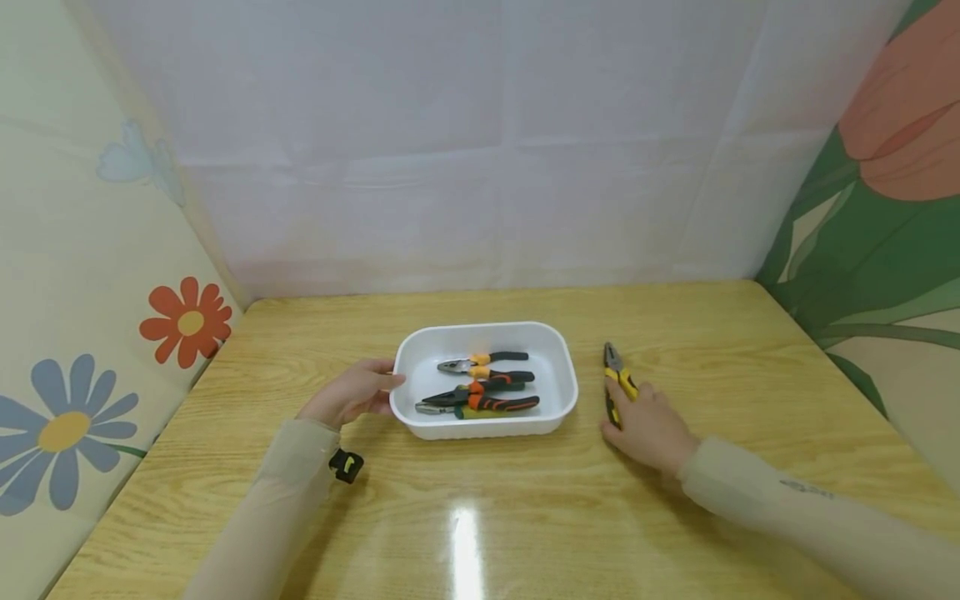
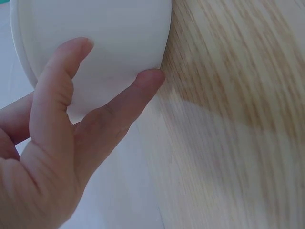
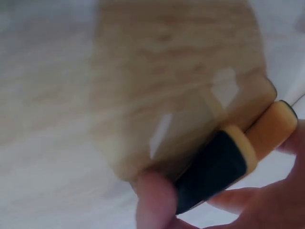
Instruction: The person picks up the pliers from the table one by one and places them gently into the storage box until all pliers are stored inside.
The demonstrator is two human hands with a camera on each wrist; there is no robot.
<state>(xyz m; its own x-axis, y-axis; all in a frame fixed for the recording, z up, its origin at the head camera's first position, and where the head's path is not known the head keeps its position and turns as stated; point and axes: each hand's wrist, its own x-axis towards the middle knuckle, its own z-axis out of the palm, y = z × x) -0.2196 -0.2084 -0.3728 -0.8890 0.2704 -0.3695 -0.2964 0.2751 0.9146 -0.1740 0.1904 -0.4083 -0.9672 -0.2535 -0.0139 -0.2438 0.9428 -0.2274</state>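
A white plastic tray (image 1: pixel 558 408) stands mid-table. My left hand (image 1: pixel 358 392) holds its left end, thumb at the rim; in the left wrist view, that hand (image 2: pixel 57 138) has fingertips against the outer wall and low edge. Inside lie combination pliers (image 1: pixel 480 361) with orange-and-black handles, and long-nose pliers (image 1: pixel 476 394) with red-and-black handles overlapping green-and-yellow-handled pliers (image 1: pixel 468 412). To the tray's right, my right hand (image 1: pixel 652 425) grips yellow-and-black pliers (image 1: pixel 613 358) by the handles, their jaws pointing away. The handle ends (image 3: pixel 214 167) show between fingers and thumb in the right wrist view.
The wood-grain table (image 1: pixel 525 517) meets a white cloth backdrop (image 1: pixel 465 167) at its far edge. Flower-printed panels flank it at left (image 1: pixel 67 250) and right (image 1: pixel 892 250). A small black item with a yellow-green mark (image 1: pixel 346 465) shows beside the left wrist.
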